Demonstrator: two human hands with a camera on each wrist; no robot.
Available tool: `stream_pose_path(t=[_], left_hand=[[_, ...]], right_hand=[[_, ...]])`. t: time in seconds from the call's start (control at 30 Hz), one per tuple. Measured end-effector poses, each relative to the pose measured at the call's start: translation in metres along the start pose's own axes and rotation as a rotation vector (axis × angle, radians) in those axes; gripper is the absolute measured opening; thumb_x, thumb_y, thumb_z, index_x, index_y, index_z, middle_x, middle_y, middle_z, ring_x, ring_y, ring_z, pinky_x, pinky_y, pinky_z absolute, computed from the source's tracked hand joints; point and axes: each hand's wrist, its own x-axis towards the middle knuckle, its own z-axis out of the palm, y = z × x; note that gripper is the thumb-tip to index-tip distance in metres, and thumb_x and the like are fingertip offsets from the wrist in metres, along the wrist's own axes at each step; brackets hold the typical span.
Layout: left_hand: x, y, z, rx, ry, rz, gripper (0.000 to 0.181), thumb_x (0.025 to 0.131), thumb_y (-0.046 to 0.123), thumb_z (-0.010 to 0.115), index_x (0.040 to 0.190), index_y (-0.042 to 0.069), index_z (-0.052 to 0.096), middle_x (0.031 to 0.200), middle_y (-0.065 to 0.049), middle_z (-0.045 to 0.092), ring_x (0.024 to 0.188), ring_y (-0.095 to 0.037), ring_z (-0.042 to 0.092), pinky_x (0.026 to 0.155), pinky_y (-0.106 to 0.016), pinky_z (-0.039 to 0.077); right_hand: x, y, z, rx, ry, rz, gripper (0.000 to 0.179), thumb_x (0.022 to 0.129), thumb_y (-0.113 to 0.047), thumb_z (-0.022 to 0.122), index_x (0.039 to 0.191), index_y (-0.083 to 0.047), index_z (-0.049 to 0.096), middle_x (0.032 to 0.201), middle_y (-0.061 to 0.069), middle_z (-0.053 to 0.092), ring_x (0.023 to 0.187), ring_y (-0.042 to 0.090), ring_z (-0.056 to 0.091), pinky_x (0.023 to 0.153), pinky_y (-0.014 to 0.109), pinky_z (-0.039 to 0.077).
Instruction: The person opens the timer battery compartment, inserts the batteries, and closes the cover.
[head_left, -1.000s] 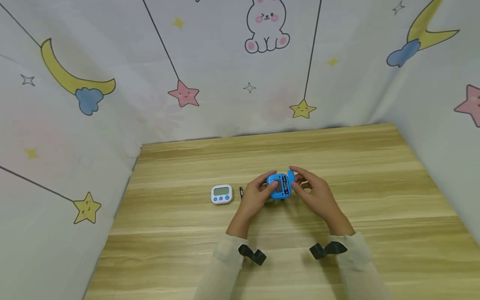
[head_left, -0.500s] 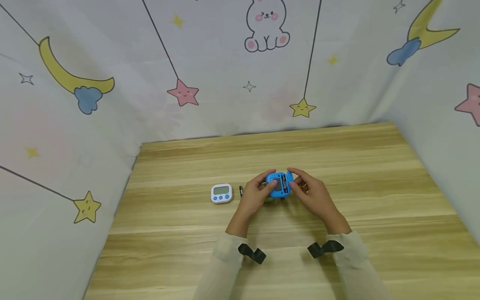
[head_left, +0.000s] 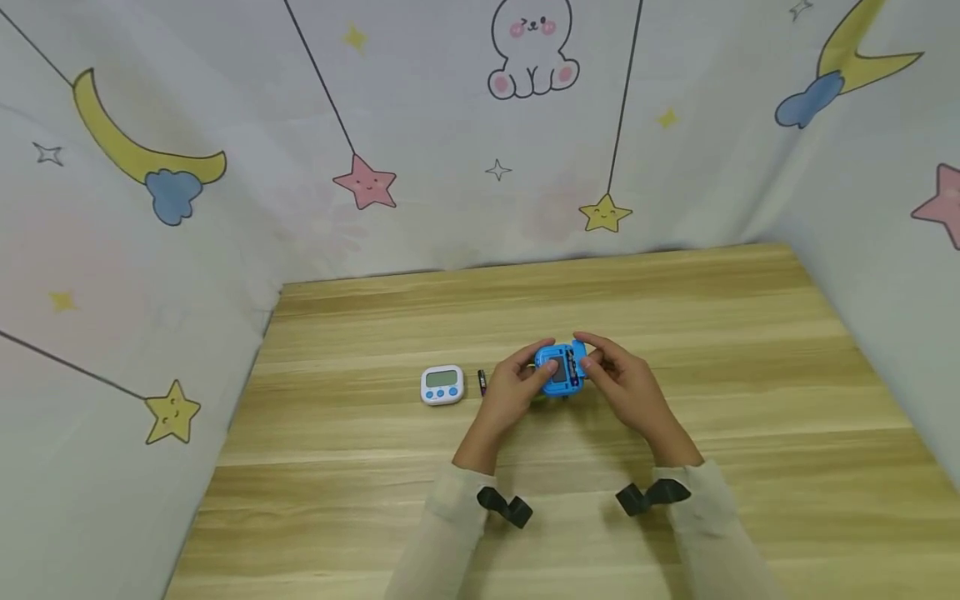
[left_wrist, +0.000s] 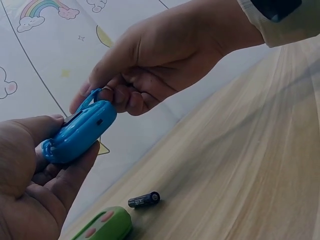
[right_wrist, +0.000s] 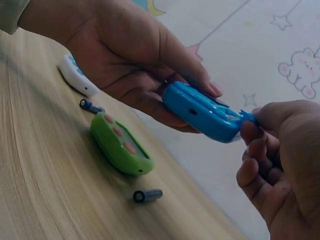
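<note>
Above the table my left hand (head_left: 512, 392) holds a blue digital timer (head_left: 552, 384), its thumb on the back face. A battery (head_left: 573, 367) lies in the timer's open battery compartment, as the head view shows. My right hand (head_left: 628, 392) pinches the timer's blue battery cover (head_left: 581, 354) between thumb and index finger. The cover stands tilted out at the timer's right edge. In the right wrist view the blue timer (right_wrist: 200, 114) is seen from its side, with the cover (right_wrist: 245, 118) at the right fingertips. The timer's front is hidden.
A white timer (head_left: 442, 385) lies on the wooden table (head_left: 337, 500) to the left, with a dark battery (head_left: 482, 382) beside it. Below the hands lie a green timer (right_wrist: 120, 145) and another battery (right_wrist: 148, 195). Printed cloth walls (head_left: 450, 100) border the table.
The battery cover tilted in towards the timer, then out again, staying in the right fingers. The right hand has shifted slightly left; the left hand keeps its hold.
</note>
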Motion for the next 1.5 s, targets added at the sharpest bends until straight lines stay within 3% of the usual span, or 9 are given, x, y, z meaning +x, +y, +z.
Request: stream_pose_path(t=[0.27,0.47,0.8,1.23,1.5], left_hand=[[0.0,0.006,-0.001,-0.025,-0.021,-0.033,0.046,0.098,0.025,0.062,0.141,0.01,0.053,0.131,-0.011,0.059,0.088,-0.011,0.064,0.069,-0.025,0.051],[0.001,-0.002,-0.001,-0.038,-0.002,-0.011,0.048,0.096,0.033,0.063,0.139,0.013,0.056,0.128,-0.007,0.061,0.089,-0.013,0.066,0.07,-0.028,0.053],[0.0,-0.002,-0.003,-0.005,0.014,0.002,0.05,0.096,0.038,0.062,0.139,0.013,0.056,0.127,-0.006,0.061,0.088,-0.013,0.066,0.067,-0.025,0.052],[0.004,0.0,-0.005,-0.018,-0.002,-0.042,0.044,0.098,0.022,0.061,0.14,0.01,0.053,0.127,-0.012,0.061,0.085,-0.011,0.064,0.07,-0.031,0.053],[0.002,0.0,-0.003,-0.025,0.014,-0.015,0.046,0.098,0.028,0.061,0.14,0.012,0.054,0.129,-0.009,0.061,0.09,-0.012,0.064,0.07,-0.022,0.051]], right_hand=[[0.001,-0.032,-0.004,-0.03,0.001,-0.009,0.037,0.097,-0.002,0.058,0.134,0.0,0.055,0.084,0.006,0.06,0.066,0.012,0.05,0.059,0.023,0.044],[0.0,-0.043,-0.005,-0.018,-0.004,-0.011,0.035,0.097,0.0,0.058,0.132,0.002,0.057,0.083,0.008,0.059,0.064,0.012,0.047,0.056,0.023,0.041],[0.0,-0.003,0.0,-0.001,-0.028,-0.006,0.042,0.097,-0.004,0.059,0.139,-0.006,0.053,0.085,0.004,0.061,0.06,0.013,0.047,0.052,0.024,0.04],[0.002,0.001,0.0,-0.069,-0.042,-0.033,0.041,0.098,-0.015,0.061,0.137,-0.009,0.055,0.084,-0.003,0.062,0.066,0.012,0.055,0.059,0.025,0.047],[0.001,0.003,0.001,-0.071,-0.051,-0.031,0.037,0.098,-0.016,0.061,0.134,-0.011,0.055,0.082,-0.004,0.062,0.066,0.013,0.057,0.058,0.026,0.048]])
